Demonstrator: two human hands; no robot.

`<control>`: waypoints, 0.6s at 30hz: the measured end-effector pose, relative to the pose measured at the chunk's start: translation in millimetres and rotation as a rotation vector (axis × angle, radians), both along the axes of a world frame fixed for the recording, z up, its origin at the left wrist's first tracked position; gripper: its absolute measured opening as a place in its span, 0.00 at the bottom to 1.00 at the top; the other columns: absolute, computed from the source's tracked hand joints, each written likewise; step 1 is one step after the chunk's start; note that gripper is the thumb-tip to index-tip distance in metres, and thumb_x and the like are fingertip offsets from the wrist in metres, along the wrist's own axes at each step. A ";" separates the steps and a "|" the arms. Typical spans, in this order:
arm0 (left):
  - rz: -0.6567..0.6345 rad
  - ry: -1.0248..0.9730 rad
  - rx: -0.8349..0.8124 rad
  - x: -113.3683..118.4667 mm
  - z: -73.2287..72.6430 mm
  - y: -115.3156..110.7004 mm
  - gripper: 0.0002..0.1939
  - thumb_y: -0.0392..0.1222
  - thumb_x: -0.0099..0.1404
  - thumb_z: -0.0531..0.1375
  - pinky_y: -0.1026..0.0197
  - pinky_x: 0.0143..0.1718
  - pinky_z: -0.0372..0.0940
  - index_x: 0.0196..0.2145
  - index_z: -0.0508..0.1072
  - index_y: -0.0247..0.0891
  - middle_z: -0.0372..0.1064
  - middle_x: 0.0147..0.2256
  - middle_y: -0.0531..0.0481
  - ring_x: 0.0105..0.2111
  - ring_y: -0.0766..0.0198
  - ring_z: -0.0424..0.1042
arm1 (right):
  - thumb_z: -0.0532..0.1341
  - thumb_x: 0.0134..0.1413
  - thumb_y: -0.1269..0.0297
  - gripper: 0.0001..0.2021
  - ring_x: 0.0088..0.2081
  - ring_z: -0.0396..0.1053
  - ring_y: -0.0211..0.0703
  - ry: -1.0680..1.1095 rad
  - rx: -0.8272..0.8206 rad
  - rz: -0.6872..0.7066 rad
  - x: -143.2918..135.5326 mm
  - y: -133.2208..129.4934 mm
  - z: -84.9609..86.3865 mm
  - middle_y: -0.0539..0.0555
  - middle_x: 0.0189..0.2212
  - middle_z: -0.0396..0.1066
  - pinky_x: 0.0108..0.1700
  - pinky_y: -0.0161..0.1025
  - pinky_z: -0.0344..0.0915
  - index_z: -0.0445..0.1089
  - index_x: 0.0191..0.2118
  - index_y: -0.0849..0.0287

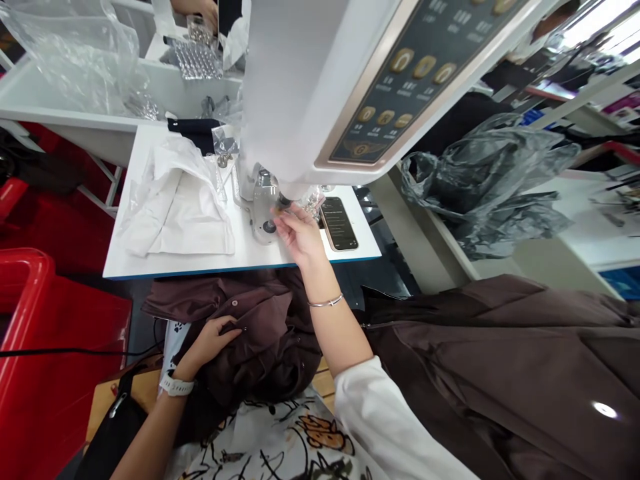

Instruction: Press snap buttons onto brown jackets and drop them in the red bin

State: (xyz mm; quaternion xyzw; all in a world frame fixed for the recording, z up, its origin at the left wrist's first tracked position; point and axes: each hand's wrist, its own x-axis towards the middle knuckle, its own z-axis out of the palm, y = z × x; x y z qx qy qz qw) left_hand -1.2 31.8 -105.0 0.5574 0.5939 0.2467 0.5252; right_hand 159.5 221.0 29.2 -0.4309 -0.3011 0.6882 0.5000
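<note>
My left hand (213, 343) is closed on the edge of a dark maroon-brown garment (265, 307) across my lap; small round metal snaps show on the cloth. My right hand (300, 233) reaches up to the head of a white snap-press machine (295, 87). Its thumb and fingertips are pinched together close to the upper die, just over the machine's lower arm (261, 207). Whatever lies between those fingertips is too small to make out. Beside this hand, a phone (341, 223) with a lit screen lies on the white table (240, 262).
White folded fabric (180, 213) lies left on the table. Clear plastic bags (75, 53) fill a tray behind it. A red bin (65, 347) stands at left. Grey plastic bags (495, 173) and a large brown garment (510, 360) are at right. Another person's hand (207, 12) shows at the top.
</note>
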 end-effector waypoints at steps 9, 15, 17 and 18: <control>0.007 -0.045 -0.010 -2.5 -2.0 -4.5 0.12 0.47 0.57 0.56 0.62 0.39 0.62 0.34 0.71 0.35 0.71 0.33 0.49 0.36 0.60 0.68 | 0.52 0.35 0.78 0.12 0.13 0.45 0.25 0.233 -0.182 -0.072 -6.5 -19.1 14.2 0.51 0.31 0.71 0.12 0.23 0.45 0.60 0.30 0.58; 0.044 -0.068 -0.035 -6.4 -8.6 -3.3 0.13 0.47 0.56 0.56 0.63 0.38 0.62 0.33 0.71 0.35 0.71 0.31 0.50 0.35 0.60 0.68 | 0.54 0.31 0.72 0.11 0.14 0.45 0.26 -0.020 0.042 -0.213 -13.0 -15.9 9.9 0.50 0.24 0.71 0.14 0.26 0.41 0.57 0.28 0.57; 0.039 -0.092 -0.053 -8.3 -11.9 -1.1 0.13 0.47 0.56 0.56 0.63 0.36 0.62 0.32 0.71 0.35 0.70 0.30 0.50 0.34 0.60 0.68 | 0.55 0.30 0.71 0.12 0.14 0.47 0.27 -0.089 0.076 -0.232 -11.3 -14.1 11.5 0.49 0.22 0.70 0.15 0.27 0.42 0.58 0.29 0.57; 0.034 -0.106 -0.062 -8.9 -13.5 0.4 0.13 0.48 0.56 0.56 0.63 0.36 0.62 0.31 0.71 0.35 0.70 0.30 0.50 0.34 0.60 0.68 | 0.55 0.30 0.71 0.12 0.15 0.47 0.27 -0.105 0.073 -0.225 -10.0 -13.2 12.8 0.49 0.22 0.70 0.15 0.27 0.42 0.58 0.29 0.57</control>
